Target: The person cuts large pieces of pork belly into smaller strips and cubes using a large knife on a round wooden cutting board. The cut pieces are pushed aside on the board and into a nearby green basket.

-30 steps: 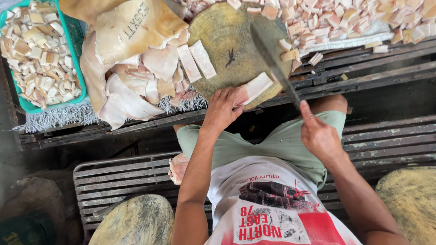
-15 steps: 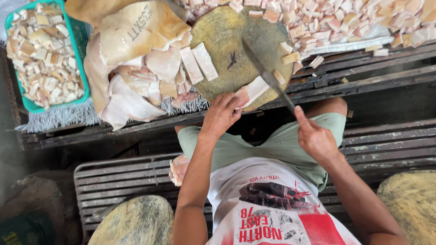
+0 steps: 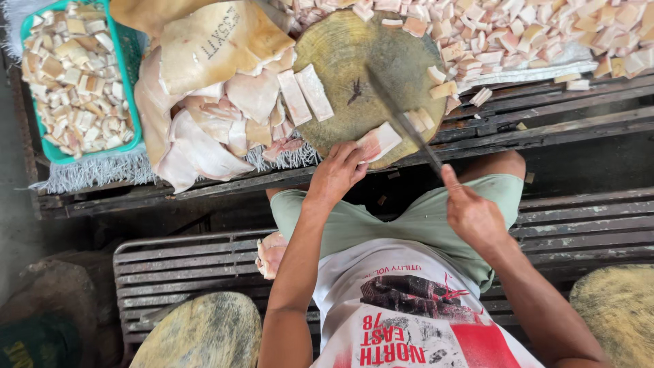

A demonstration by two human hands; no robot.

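Head view: round block (image 3: 354, 61) on slatted bench (image 3: 545, 129), cube pile (image 3: 545, 27) beyond, green basket (image 3: 126, 95) far left. Right hand (image 3: 470, 215) grips knife (image 3: 402, 119), blade across the block. Left hand (image 3: 337, 174) fingertips pin strip (image 3: 379, 142) at the block's near edge.

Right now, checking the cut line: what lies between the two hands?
In the head view, a pale strip under the left hand and the knife held by the right hand.
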